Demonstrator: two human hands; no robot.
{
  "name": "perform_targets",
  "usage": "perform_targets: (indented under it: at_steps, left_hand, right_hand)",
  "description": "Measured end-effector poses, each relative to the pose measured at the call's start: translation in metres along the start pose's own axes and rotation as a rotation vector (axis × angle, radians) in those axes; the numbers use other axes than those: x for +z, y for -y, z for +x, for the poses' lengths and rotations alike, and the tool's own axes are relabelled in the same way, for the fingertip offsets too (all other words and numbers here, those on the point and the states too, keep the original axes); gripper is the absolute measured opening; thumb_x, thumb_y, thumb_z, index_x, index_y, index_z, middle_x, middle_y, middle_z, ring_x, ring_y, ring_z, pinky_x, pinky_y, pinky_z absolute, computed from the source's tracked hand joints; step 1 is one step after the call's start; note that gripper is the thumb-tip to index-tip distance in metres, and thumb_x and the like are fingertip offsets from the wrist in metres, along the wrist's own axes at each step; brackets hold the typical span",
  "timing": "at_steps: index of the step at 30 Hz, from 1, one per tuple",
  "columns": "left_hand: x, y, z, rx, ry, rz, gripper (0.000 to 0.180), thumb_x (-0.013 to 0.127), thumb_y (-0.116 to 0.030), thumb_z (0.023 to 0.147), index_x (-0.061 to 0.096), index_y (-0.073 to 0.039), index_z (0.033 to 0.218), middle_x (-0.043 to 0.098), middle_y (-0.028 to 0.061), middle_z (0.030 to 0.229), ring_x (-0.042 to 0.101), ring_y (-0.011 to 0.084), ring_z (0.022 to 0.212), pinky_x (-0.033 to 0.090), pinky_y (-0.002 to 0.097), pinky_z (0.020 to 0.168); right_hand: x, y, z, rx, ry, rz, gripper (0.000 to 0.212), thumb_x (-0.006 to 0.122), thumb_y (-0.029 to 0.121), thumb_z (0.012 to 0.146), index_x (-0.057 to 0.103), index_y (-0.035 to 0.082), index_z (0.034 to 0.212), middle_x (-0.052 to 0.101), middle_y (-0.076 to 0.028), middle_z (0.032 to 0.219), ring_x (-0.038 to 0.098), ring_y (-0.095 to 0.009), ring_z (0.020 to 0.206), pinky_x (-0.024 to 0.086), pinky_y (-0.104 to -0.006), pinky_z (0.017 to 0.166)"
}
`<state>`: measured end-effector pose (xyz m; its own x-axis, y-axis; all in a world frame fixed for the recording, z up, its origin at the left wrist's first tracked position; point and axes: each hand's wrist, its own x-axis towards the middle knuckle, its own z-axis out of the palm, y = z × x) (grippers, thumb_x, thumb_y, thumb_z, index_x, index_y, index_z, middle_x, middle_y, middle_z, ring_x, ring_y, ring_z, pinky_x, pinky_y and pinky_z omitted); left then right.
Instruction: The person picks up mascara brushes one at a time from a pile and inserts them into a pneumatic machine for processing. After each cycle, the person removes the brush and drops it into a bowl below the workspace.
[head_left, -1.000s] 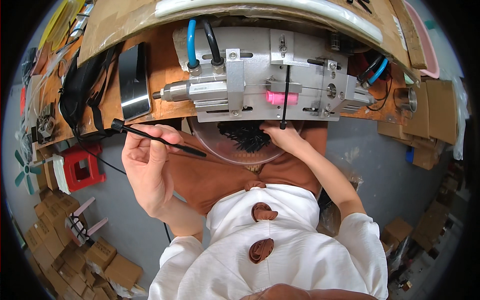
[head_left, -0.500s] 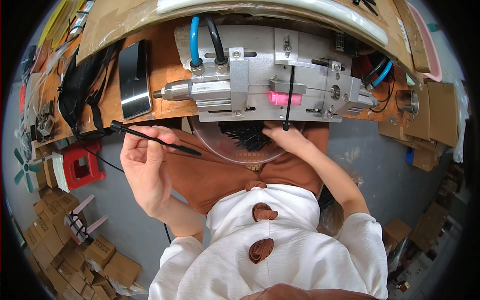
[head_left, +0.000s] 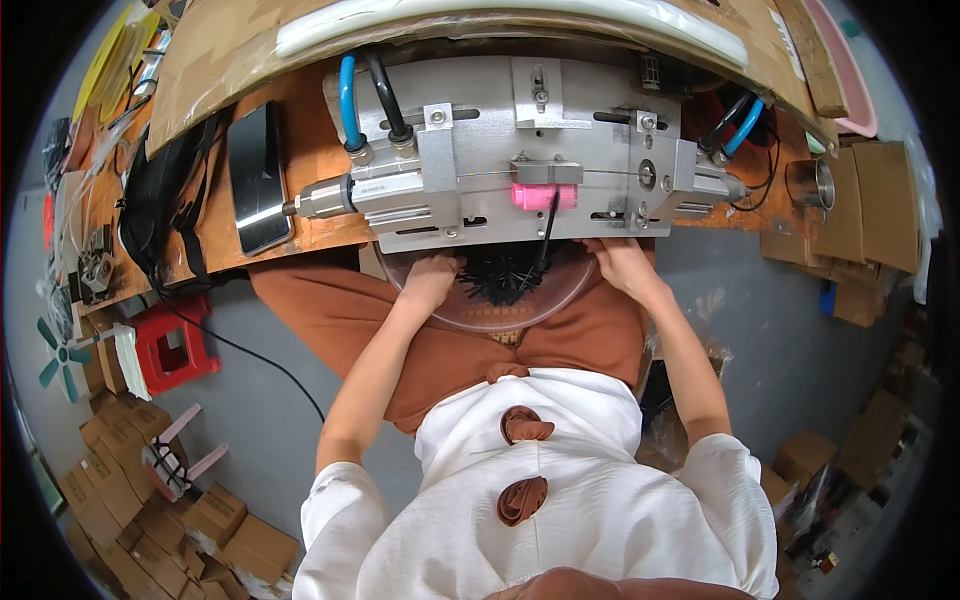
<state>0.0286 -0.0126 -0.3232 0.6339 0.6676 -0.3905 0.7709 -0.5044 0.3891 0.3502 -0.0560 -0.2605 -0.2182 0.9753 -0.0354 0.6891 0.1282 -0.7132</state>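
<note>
- Both our hands sat at the clear round tray (head_left: 480, 318) on our lap, just below the metal fixture (head_left: 520, 150); our left hand (head_left: 432, 280) rested with curled fingers on the tray's left rim, touching the near edge of the heap of black pieces (head_left: 505, 278), though we could not tell whether it pinched any of them
- Our right hand (head_left: 620, 265) lay at the tray's right rim, directly under the fixture's front edge, fingers tucked out of sight, so we could not tell if it was closed on anything
- A thin black strip (head_left: 548, 225) hung down from the pink block (head_left: 545, 196) at the fixture's middle, its lower end reaching the heap in the tray
- Left of the fixture a dark phone (head_left: 258, 175) lay flat on the brown bench (head_left: 310, 110), and further left a black bag (head_left: 160, 205) with straps
- Blue and black hoses (head_left: 365, 95) entered the fixture at its upper left
- Right of the fixture stood a small metal cup (head_left: 812, 183)
- Below the bench, well left of the fixture, a red stool (head_left: 170, 345) stood on the grey floor
</note>
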Motion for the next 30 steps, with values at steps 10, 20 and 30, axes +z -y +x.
perform_targets:
  at_steps: [10,20,30]
  left_hand:
    - [0.009,0.013,0.011,-0.092,-0.008,-0.063,0.034,0.063,-0.002,0.074,0.065,-0.008,0.107,0.067,0.0127,0.099,0.064,0.0312,0.093,0.052,0.0382,0.080]
    - [-0.112,-0.098,-0.058,0.070,0.266,-1.863,0.013,0.072,-0.001,0.079,0.062,-0.001,0.087,0.068,0.0071,0.083,0.066,0.0129,0.079,0.053,0.0261,0.072]
    - [-0.162,-0.131,-0.087,0.306,0.113,-1.908,0.018,0.073,-0.007,0.080,0.064,0.004,0.091,0.069,0.0148,0.082,0.068,0.0195,0.080,0.053,0.0293,0.073]
  right_hand:
    - [-0.013,0.017,-0.015,0.059,-0.043,-0.090,0.018,0.059,0.003,0.084,0.063,0.001,0.102,0.066,-0.017,0.098,0.060,-0.041,0.091,0.048,-0.0433,0.079]
    - [-0.034,0.081,-0.029,0.322,0.166,0.891,0.010,0.060,0.000,0.089,0.061,-0.004,0.098,0.066,-0.008,0.096,0.062,-0.009,0.084,0.052,-0.0241,0.073]
    - [-0.053,0.153,-0.046,0.239,0.236,1.271,0.013,0.057,0.005,0.093,0.061,-0.008,0.097,0.067,-0.018,0.094,0.065,-0.019,0.085,0.054,-0.0288,0.070]
